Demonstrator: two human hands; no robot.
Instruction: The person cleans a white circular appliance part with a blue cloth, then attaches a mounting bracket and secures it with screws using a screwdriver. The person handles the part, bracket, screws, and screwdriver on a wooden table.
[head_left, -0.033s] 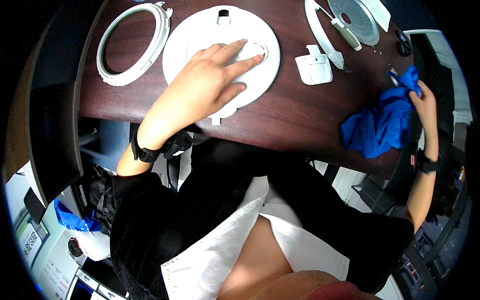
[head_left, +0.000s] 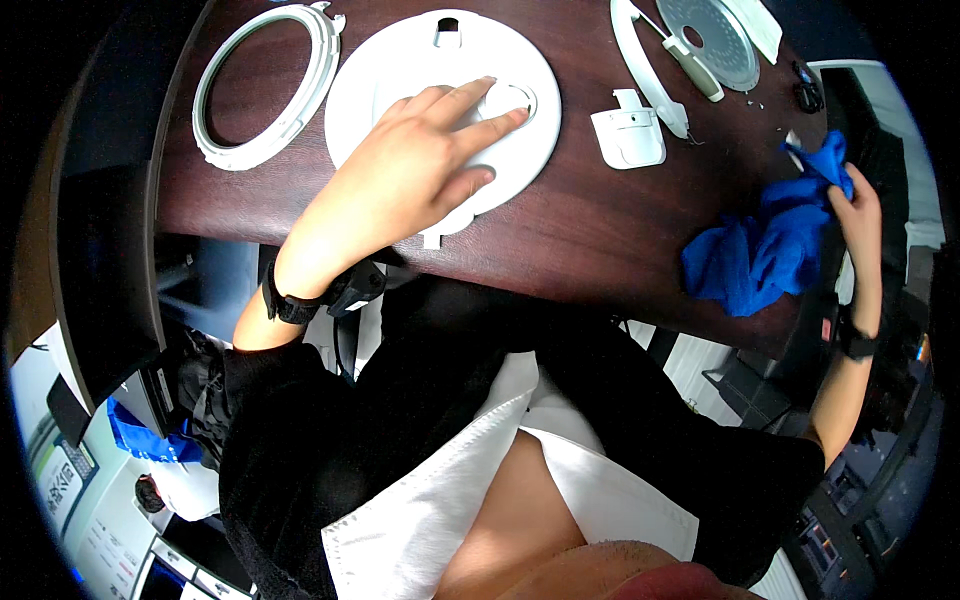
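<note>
My left hand (head_left: 410, 155) lies across a round white plastic cover (head_left: 525, 75), its fingers spread and some tips resting by a raised round recess. It holds nothing. Out at the table's right edge, my right hand (head_left: 856, 212) pinches a corner of a crumpled blue cloth (head_left: 750, 255) between thumb and fingers. That corner is lifted, while the bulk of the cloth lies heaped on the table.
On the dark wooden table (head_left: 590, 245), a white plastic ring (head_left: 213, 152) lies left of the cover. To its right are a white bracket piece (head_left: 630, 138), a curved white handle (head_left: 640, 70), a screwdriver (head_left: 692, 66), a perforated disc (head_left: 735, 50) and a small black object (head_left: 807, 92).
My right hand has shifted slightly to the right with the cloth's corner, and more of a small pale object beside the cloth shows. My left hand stays put on the cover.
</note>
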